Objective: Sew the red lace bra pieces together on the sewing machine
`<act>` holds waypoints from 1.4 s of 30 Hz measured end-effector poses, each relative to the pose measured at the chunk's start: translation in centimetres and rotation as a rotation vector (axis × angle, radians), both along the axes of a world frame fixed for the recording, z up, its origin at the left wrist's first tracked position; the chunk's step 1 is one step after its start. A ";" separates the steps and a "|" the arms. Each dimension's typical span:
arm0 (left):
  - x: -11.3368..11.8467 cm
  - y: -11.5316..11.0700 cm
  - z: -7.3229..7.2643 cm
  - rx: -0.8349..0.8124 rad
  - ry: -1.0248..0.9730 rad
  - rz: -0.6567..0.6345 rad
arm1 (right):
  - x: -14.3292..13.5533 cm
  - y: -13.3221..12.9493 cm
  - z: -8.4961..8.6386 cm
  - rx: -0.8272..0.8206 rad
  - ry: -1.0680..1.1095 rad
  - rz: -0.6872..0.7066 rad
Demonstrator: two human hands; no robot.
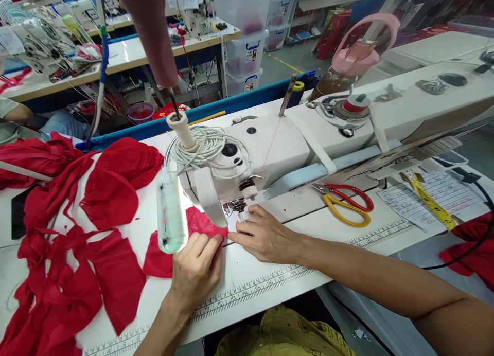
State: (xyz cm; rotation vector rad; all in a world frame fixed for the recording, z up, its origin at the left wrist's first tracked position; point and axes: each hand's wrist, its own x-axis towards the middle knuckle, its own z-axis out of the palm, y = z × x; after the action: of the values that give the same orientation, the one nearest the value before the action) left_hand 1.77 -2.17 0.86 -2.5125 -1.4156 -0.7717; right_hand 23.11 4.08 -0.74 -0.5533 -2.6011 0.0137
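Note:
My left hand [198, 261] is closed at the front edge of a bright red fabric piece [203, 223], its curled fingers pressing the cloth at the sewing machine [266, 140]. Just right of that fabric, my right hand [266, 235] is beside the needle area, under the tension knobs [247, 190]. Its fingers are bent and drawn in; whatever they grip, if anything, is too small to make out. A lit, pale green lamp [172, 217] hangs from the machine head and partly covers the cloth. The machine head hides the needle and presser foot.
Red cut pieces [116, 191] pile up at the left. Scissors [347, 204] with red and yellow handles lie to the right, near a written sheet [428, 199] and a yellow tape measure [430, 201]. A printed ruler [247, 292] edges the table. A pink-lidded bottle [355, 57] stands behind the machine.

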 end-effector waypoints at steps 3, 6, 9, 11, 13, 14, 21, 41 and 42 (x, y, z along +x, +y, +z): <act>-0.2 0.1 -0.2 0.000 -0.115 0.059 | 0.1 0.1 -0.1 -0.019 0.040 -0.019; -0.4 0.1 -0.5 0.015 -0.118 0.092 | 0.1 0.1 0.0 -0.034 0.036 -0.071; -0.6 0.1 -0.8 0.027 -0.090 0.083 | -0.1 0.1 0.1 -0.028 -0.031 -0.076; -0.5 0.1 -0.7 0.021 -0.063 0.062 | -0.2 0.0 0.1 -0.011 -0.056 -0.056; -0.4 0.2 -0.6 0.016 -0.024 0.032 | -0.2 -0.2 0.1 0.011 -0.053 -0.033; -0.2 0.2 -0.4 0.018 -0.006 0.021 | -0.2 -0.3 0.1 0.021 -0.044 -0.027; 0.3 0.4 0.1 0.026 0.031 -0.016 | -0.2 -0.5 -0.2 0.034 -0.006 0.001; 0.3 0.3 0.0 -0.037 0.047 0.001 | -0.2 -0.5 0.0 0.047 0.005 0.017; 0.3 0.3 0.0 -0.020 0.068 0.000 | -0.1 -0.5 -0.1 0.039 0.005 0.019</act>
State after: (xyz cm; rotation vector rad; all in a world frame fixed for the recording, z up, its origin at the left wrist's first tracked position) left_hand 2.11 -1.84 0.84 -2.5282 -1.4088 -0.6690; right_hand 22.96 3.63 -0.81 -0.5139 -2.5960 -0.0291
